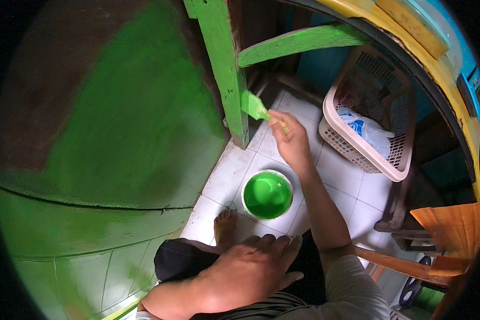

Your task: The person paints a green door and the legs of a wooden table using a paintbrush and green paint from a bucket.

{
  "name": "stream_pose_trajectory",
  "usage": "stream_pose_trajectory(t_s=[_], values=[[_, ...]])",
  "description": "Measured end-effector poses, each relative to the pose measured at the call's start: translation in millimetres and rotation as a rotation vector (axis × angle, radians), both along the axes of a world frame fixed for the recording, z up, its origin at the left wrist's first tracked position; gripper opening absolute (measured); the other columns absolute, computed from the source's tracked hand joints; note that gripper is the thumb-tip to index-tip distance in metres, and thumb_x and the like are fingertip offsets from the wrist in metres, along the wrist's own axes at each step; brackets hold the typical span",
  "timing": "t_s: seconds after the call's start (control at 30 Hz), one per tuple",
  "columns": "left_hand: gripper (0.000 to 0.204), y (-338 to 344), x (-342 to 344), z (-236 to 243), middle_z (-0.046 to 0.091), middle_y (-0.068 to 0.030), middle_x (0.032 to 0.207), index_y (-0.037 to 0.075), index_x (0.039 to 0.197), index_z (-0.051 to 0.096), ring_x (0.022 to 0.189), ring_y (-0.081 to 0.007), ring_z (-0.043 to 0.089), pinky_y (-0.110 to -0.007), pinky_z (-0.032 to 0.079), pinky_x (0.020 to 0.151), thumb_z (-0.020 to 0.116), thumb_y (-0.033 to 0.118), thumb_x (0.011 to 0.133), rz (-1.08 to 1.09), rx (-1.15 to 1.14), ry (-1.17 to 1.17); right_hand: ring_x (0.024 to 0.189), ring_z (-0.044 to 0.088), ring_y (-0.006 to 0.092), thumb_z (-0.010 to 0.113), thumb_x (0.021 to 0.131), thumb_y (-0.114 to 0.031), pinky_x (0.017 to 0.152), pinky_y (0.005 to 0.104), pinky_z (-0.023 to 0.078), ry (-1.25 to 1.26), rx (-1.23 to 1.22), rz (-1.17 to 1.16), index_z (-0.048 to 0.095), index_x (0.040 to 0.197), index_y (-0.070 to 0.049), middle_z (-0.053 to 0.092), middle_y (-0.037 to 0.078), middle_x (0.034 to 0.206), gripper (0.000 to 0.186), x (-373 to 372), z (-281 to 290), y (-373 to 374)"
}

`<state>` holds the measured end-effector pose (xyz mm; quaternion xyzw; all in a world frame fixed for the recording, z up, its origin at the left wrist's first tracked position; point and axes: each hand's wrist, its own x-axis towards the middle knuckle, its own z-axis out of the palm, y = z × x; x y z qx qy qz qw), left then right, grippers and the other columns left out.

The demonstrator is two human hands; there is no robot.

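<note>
My right hand (293, 143) grips the handle of a paintbrush (256, 106). Its bristles are coated in light green and touch, or come very near, the side of an upright wooden post (226, 80) painted green. Below that hand, on the floor, a round tub of bright green paint (268, 195) stands without a lid. My left hand (256, 266) lies loosely over my dark-clothed leg, palm down and holding nothing, with its thumb apart from the fingers.
At left is a broad panel (138, 117), part green and part dark brown. A curved green wooden brace (304, 42) joins the post. To the right, a beige plastic basket (338, 136) holds a plastic bag. My bare foot (225, 226) is on white tiles (336, 165) beside the tub.
</note>
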<state>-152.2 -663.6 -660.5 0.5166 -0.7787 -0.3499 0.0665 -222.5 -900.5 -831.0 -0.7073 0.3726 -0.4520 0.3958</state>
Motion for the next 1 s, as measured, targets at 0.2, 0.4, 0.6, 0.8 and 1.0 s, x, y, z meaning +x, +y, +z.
stream_pose_trajectory(t_s=[0.2,0.4,0.6,0.8,1.0], values=[[0.054,3,-1,1,0.062,-0.0226,0.107,-0.006,0.128,0.049,0.098,-0.0352,0.063,-0.041,0.053,0.084,0.054,0.035,0.094,0.018,-0.151,0.033,0.082,0.064,0.0245,0.057,0.095,-0.013,0.074,0.0327,0.049,-0.098,0.041,-0.056,0.061,0.117,-0.002,0.065,0.014,0.093,0.026,-20,56,15],[0.052,7,1,1,0.063,-0.0226,0.104,-0.005,0.127,0.049,0.096,-0.0359,0.064,-0.042,0.054,0.08,0.054,0.035,0.094,0.016,-0.307,0.068,0.088,0.06,0.036,0.055,0.094,-0.009,0.076,0.0403,0.049,0.085,-0.348,-0.097,0.061,0.115,-0.003,0.058,0.018,0.097,0.023,-6,79,54],[0.044,3,1,25,0.065,-0.0219,0.093,-0.004,0.114,0.058,0.08,-0.0368,0.066,-0.045,0.053,0.074,0.055,0.035,0.094,0.001,-0.237,0.114,0.084,0.06,0.041,0.056,0.092,-0.007,0.074,0.0452,0.048,0.065,-0.457,-0.127,0.06,0.111,0.002,0.058,0.021,0.096,0.021,12,114,35],[0.04,4,9,30,0.066,-0.0197,0.083,-0.004,0.09,0.059,0.079,-0.0366,0.066,-0.045,0.053,0.074,0.055,0.036,0.094,-0.012,-0.105,0.014,0.082,0.06,0.0416,0.056,0.092,-0.005,0.073,0.0453,0.049,0.005,-0.655,-0.165,0.059,0.111,0.005,0.058,0.023,0.094,0.021,21,160,32],[0.042,4,9,26,0.066,-0.02,0.083,-0.005,0.091,0.059,0.08,-0.0365,0.066,-0.044,0.053,0.075,0.055,0.037,0.094,0.007,-0.118,0.008,0.072,0.059,0.0263,0.049,0.098,-0.011,0.065,0.0368,0.048,-0.173,-0.382,-0.187,0.057,0.121,0.003,0.057,0.014,0.082,0.027,18,168,33]])
